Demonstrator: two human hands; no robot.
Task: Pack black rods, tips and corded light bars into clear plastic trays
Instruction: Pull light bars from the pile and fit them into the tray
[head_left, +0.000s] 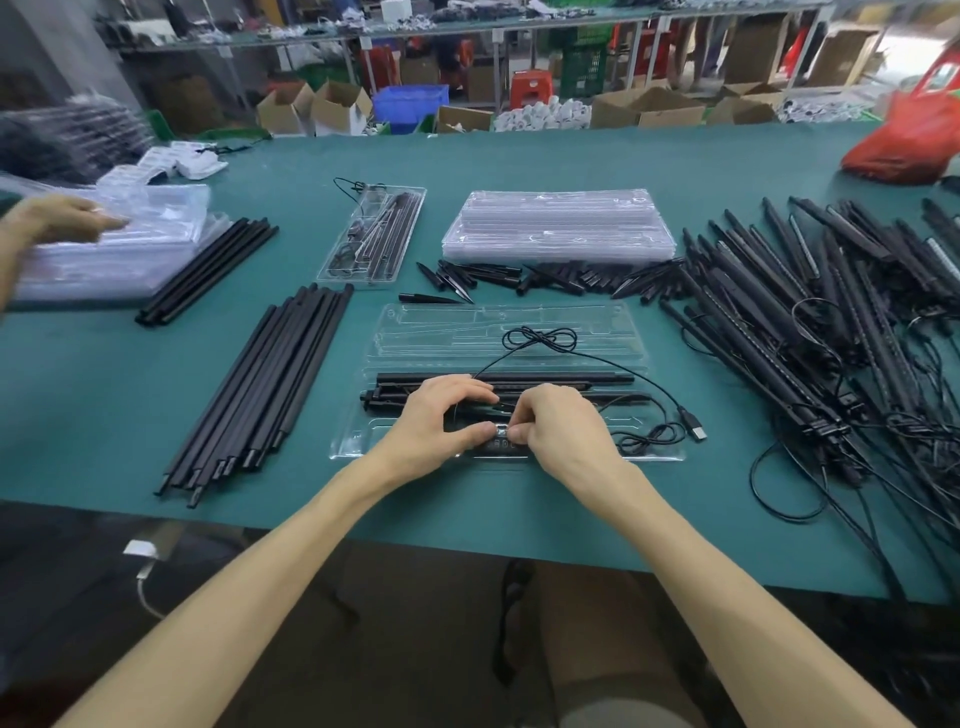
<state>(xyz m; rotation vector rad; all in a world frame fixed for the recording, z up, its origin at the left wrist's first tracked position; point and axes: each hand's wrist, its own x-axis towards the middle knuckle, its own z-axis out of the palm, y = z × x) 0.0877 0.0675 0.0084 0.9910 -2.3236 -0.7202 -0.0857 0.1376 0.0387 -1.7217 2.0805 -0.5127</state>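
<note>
An open clear plastic tray (644, 452) lies before me on the green table, its lid (415, 332) folded back. Black light bars (545, 378) lie across it, their cord (540, 338) looped over the lid and ending in a USB plug (695, 430). My left hand (447, 415) and my right hand (558, 423) meet over the tray's front; both pinch a small black controller (501, 444) on the cord. Black rods (260, 389) lie to the left, black tips (545, 278) behind the tray, and corded light bars (805, 322) are heaped at right.
A stack of empty clear trays (558, 223) and one packed tray (371, 234) sit at the back. Another person's hand (57, 221) rests on a tray pile (104, 260) at far left, beside more rods (208, 270). A red bag (914, 135) sits far right.
</note>
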